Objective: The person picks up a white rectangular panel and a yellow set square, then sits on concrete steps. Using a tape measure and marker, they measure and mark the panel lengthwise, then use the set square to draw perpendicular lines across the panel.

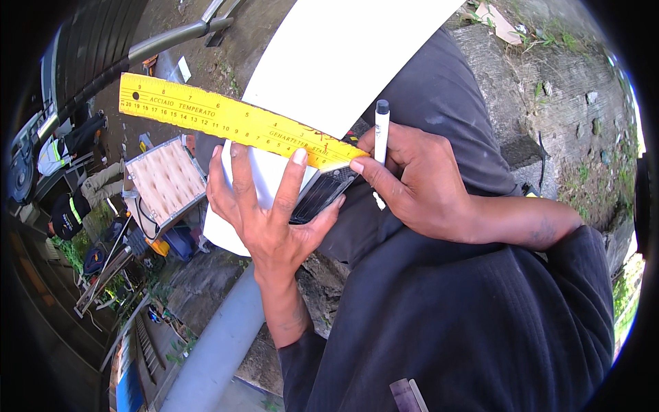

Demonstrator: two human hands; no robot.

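Ruler: a yellow ruler, flat, straight and stiff, with dark printed scales, a round hole at the far end and red scrawl near the other; it lies slantwise over the sheet, above the person's lap.
Sheet: a smooth, matte white sheet with clean edges, partly covered by the ruler and fingers.
Marker: a slim white cylinder with a black end, this marker stands nearly upright at the right hand.
Left hand: fingers spread, the left hand presses the index fingertip on the ruler's lower edge.
Right hand: thumb pressed to the ruler's near end, the right hand has its other fingers curled by the marker, partly hidden.
Under the ruler: a black ribbed piece, mostly covered, near the left thumb.
Clothing: soft dark trousers beneath; a loose dark shirt blocks the lower right.
Around: a smooth grey pipe, rough weathered concrete, a pale dimpled panel.
Farther left: a person in a dark cap.
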